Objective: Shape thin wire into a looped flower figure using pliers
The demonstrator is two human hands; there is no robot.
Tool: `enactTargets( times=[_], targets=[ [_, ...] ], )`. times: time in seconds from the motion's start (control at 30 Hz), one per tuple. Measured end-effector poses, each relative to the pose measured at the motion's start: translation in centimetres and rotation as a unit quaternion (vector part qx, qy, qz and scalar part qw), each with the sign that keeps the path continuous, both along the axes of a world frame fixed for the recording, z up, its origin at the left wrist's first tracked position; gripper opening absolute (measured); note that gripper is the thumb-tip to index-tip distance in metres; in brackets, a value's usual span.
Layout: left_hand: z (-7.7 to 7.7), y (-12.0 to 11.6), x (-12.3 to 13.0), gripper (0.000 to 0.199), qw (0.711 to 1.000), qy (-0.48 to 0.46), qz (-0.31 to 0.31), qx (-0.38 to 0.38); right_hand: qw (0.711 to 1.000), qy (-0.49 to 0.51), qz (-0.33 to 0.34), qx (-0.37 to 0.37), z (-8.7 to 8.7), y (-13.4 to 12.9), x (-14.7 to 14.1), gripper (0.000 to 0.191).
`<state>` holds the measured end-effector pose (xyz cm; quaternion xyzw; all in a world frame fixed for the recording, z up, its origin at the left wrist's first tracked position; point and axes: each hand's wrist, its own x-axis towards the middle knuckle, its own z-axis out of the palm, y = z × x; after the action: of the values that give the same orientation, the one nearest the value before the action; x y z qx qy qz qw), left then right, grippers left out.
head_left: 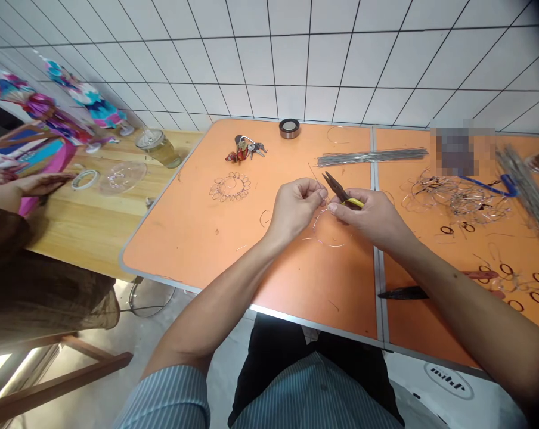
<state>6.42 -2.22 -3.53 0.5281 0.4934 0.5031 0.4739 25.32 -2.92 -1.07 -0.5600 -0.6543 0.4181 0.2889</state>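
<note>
My left hand (pixel 296 205) pinches a thin wire, whose curved loop (pixel 325 233) hangs below my fingers over the orange tabletop (pixel 198 238). My right hand (pixel 368 217) grips yellow-handled needle-nose pliers (pixel 338 190), their dark jaws pointing up and away at the wire near my left fingertips. The two hands nearly touch. Part of the wire is hidden by my fingers. A wire flower shape (pixel 230 186) lies on the table to the left.
Keys (pixel 247 149), a tape roll (pixel 290 127), straight wire rods (pixel 372 157) and tangled wire loops (pixel 457 199) lie ahead. A dark-bladed tool (pixel 403 292) lies under my right forearm. At left, a co-worker's hand (pixel 41 183) rests beside colourful wire flowers (pixel 59 113) on a wooden table (pixel 95 238).
</note>
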Motion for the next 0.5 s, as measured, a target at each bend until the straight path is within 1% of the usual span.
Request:
enactTargets(
  times=[0.13,0.2,0.3,0.37,0.5],
  targets=[
    [0.4,-0.2,-0.3,0.016,0.999,-0.029,0.018,0.014,0.998,-0.046,0.011,0.051,0.8,0.5,1.8,0.044],
    [0.7,-0.2,-0.6,0.017,0.999,-0.04,0.02,0.022,0.994,-0.079,0.032,0.073,0.9,0.9,3.0,0.046],
    [1.0,-0.2,-1.0,0.017,0.998,-0.049,0.011,0.038,0.984,-0.118,0.094,0.096,0.7,1.7,4.7,0.05],
    [1.0,0.0,-1.3,0.02,0.997,-0.054,-0.002,0.046,0.973,-0.154,0.124,0.122,0.5,2.1,5.4,0.05],
    [0.7,0.4,-1.7,0.024,0.997,-0.052,-0.022,0.06,0.955,-0.2,0.145,0.162,0.5,2.6,6.0,0.05]
  ],
)
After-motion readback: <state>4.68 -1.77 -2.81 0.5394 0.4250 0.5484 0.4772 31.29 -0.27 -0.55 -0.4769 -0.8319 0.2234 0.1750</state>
